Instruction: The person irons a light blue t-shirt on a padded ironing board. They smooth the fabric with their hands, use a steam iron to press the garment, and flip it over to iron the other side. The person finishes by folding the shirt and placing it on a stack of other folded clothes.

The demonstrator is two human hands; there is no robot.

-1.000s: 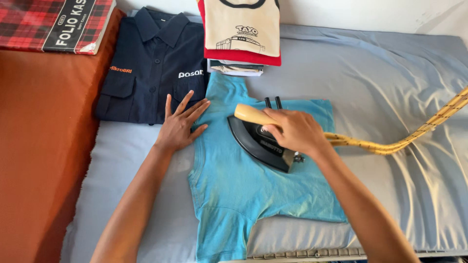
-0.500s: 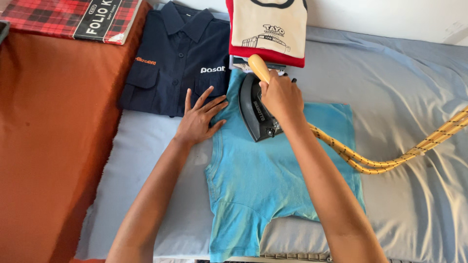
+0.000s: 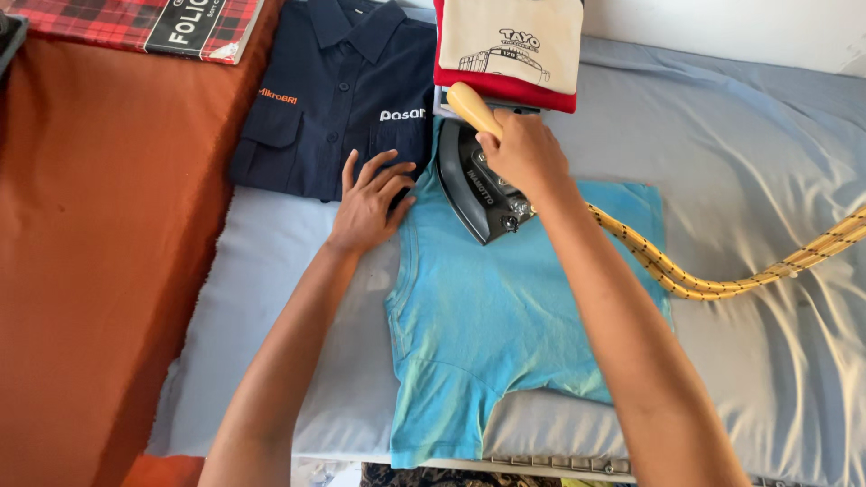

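Gripping the iron (image 3: 483, 180), right hand (image 3: 523, 153) (near shirt's (image 3: 505, 307) top edge).

The iron (image 3: 478, 185) is looking like glossy black plastic with a smooth pale wooden-looking handle (image 3: 471, 108), and its yellow cord (image 3: 722, 284) is showing a braided fabric weave. It's sitting on a soft matt blue cotton-looking shirt (image 3: 505, 316), over a slightly creased grey sheet (image 3: 767, 180).

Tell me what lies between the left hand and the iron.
In the head view, only light blue T-shirt fabric lies between the left hand and the black iron; nothing else.
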